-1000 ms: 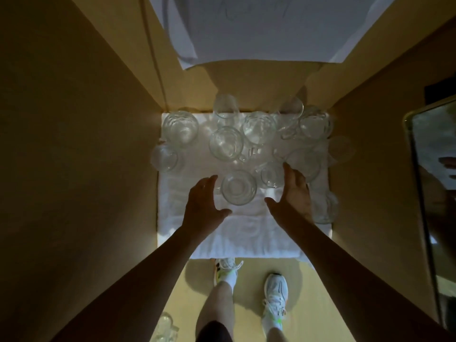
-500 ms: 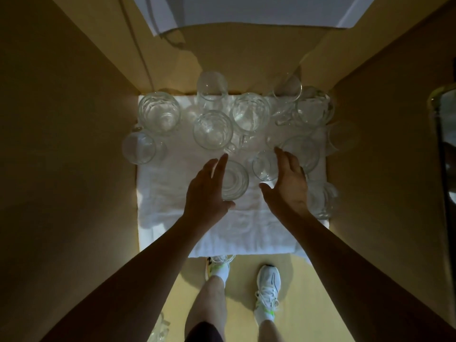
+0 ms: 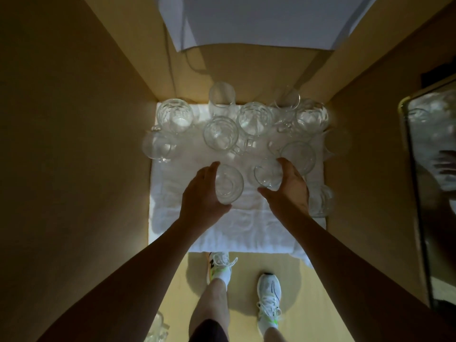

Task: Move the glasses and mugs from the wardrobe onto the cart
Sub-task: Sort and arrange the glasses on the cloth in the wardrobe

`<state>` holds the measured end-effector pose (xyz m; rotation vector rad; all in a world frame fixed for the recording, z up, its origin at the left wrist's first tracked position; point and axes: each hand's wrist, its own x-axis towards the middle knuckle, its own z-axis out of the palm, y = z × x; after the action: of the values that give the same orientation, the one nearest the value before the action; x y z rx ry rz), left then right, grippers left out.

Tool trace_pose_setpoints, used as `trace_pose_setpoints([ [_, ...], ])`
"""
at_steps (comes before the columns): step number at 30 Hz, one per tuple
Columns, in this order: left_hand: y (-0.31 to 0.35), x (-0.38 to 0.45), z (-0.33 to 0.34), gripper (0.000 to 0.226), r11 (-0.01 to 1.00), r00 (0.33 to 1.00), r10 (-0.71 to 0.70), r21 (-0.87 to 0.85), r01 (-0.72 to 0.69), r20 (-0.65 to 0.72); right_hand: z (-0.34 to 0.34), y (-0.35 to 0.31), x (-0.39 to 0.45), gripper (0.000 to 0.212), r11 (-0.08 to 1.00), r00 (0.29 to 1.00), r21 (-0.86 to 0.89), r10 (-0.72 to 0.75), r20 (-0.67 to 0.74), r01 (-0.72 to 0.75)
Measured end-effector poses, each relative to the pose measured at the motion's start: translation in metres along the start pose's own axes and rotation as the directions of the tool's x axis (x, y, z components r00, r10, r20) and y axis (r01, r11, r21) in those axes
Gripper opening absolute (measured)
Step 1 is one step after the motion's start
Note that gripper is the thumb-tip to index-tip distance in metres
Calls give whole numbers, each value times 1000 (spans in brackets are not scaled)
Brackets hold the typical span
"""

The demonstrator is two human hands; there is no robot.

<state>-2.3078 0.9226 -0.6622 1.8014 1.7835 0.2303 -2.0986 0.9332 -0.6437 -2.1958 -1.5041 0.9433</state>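
the left hand (image 3: pixel 201 193) is now closing its fingers and thumb around the near glass (image 3: pixel 228 185), which a moment ago was only between the two hands. the right hand (image 3: pixel 287 187) is curling around a second glass (image 3: pixel 267 174), just left of its palm; before, it was flatter and beside it. both glasses are still standing on the white cloth (image 3: pixel 222 233) in the wardrobe, so lifting is probably next.

My left grip (image 3: pixel 201 193) curled round a clear glass (image 3: pixel 229 185), my right grip (image 3: pixel 287 187) cupping another glass (image 3: pixel 267 174), white cloth (image 3: pixel 222 230) on the wardrobe shelf beneath, more glassware behind
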Motion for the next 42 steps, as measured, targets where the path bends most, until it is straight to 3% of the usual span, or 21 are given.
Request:
trace_pose_setpoints([
  [6, 35, -28, -53, 116, 998, 998, -13, -63, 9, -66, -34, -30, -32, 75, 996, 1000, 88, -7, -13, 9],
  [9, 56, -43, -92, 111, 987, 990, -23, -158, 0, -139, -60, -54, -48, 75, 986, 996, 149, -62, -59, 70],
  [15, 108, -71, -175, 114, 983, 967, -65, -180, 20, -245, -124, -110, -81, 57, 907, 978, 377, -138, -157, 188],
  [19, 144, -96, -229, 113, 976, 943, -49, -217, -25, -329, -174, -147, -106, 57, 879, 956, 398, -180, -231, 262],
  [24, 191, -131, -291, 109, 974, 856, -41, -212, -81, -515, -237, -191, -142, 63, 794, 889, 427, -300, -345, 433],
  [27, 219, -155, -326, 120, 969, 827, -41, -224, -104, -561, -271, -211, -162, 69, 750, 824, 392, -353, -444, 533],
  [29, 237, -174, -347, 122, 958, 801, -60, -260, -121, -595, -293, -222, -175, 77, 734, 819, 405, -360, -447, 544],
  [32, 263, -202, -374, 104, 944, 757, -65, -286, -163, -650, -325, -235, -192, 84, 691, 807, 440, -382, -451, 573],
  [39, 318, -274, -410, 74, 913, 606, -65, -292, -284, -793, -391, -254, -242, 66, 536, 674, 423, -469, -571, 731],
  [42, 334, -300, -415, 95, 903, 552, -99, -308, -301, -828, -408, -257, -264, 69, 459, 653, 465, -508, -561, 757],
])
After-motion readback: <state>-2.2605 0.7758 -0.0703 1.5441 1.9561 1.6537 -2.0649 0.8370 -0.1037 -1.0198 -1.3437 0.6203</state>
